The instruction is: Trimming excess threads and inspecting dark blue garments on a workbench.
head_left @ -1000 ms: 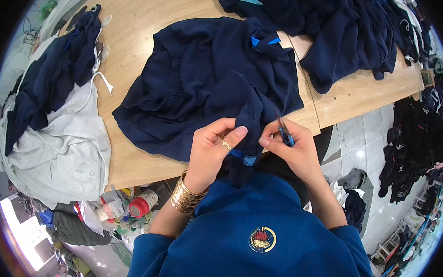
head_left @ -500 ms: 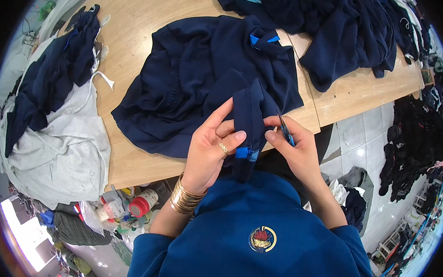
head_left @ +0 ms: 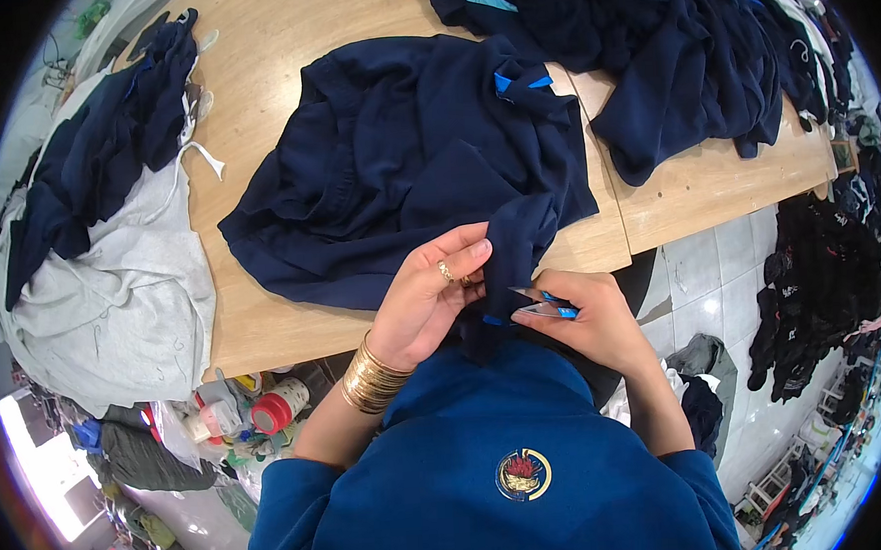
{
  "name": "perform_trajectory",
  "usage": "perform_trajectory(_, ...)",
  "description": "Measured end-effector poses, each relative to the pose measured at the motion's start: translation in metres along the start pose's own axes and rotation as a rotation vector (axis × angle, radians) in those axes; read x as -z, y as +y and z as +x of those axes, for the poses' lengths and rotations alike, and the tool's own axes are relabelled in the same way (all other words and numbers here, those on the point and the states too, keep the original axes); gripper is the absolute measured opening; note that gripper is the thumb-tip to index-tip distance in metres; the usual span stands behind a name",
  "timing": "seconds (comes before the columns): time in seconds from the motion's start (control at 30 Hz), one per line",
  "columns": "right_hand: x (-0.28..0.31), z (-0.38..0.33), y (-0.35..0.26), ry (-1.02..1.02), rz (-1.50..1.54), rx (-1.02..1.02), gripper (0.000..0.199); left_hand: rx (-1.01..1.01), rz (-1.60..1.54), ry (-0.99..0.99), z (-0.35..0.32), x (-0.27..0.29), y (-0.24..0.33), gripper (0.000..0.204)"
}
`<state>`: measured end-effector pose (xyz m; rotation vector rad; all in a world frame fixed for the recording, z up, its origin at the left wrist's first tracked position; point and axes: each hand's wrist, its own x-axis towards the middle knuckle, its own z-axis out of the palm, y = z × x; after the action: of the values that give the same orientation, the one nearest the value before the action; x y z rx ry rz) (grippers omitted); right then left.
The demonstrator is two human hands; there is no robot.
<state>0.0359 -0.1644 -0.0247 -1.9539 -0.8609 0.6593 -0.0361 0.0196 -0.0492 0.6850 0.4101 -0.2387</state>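
Note:
A dark navy garment [head_left: 405, 167] with small light-blue trim lies spread on the wooden table [head_left: 279, 44]. One fold of it hangs over the near edge. My left hand [head_left: 427, 301], with rings and gold bangles, pinches that fold between thumb and fingers. My right hand [head_left: 587, 317] holds a small blue-handled thread snipper [head_left: 545, 306] with its tip against the same fold, beside a light-blue tag.
A pile of navy clothes [head_left: 668, 54] covers the table's far right. Navy and grey-white garments [head_left: 100, 243] hang over the left end. Spools and bottles [head_left: 253, 409] sit below the table's near left edge. Dark clothes [head_left: 820, 295] lie on the tiled floor at right.
My left hand's fingers, lifted half a second ago, have closed back onto the fold. The right hand with the snipper has shifted slightly toward the fold's edge.

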Motion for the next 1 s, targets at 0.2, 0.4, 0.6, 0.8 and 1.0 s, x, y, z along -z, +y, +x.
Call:
perform_trajectory(0.2, 0.004, -0.007, 0.010, -0.042, -0.032, 0.062, 0.023, 0.011, 0.193, -0.027, -0.002, -0.004, 0.001, 0.023)
perform_trajectory(0.4, 0.011, -0.010, 0.015, 0.004, -0.023, -0.010, 0.018, -0.141, -0.004, 0.051, -0.003, -0.005, -0.006, 0.019)
perform_trajectory(0.6, -0.003, -0.013, -0.004, 0.391, -0.235, 0.004, 0.034, -0.239, 0.035, 0.137, -0.005, -0.020, -0.007, 0.025)
perform_trajectory(0.8, -0.024, -0.009, -0.002, 0.536, -0.306, 0.092, 0.029, -0.291, 0.037, 0.158, -0.005, -0.028, -0.012, 0.030)
perform_trajectory(1.0, -0.028, -0.004, 0.001, 0.591, -0.358, 0.154, 0.028, -0.296, 0.010, 0.156, -0.006, -0.029, -0.012, 0.031)
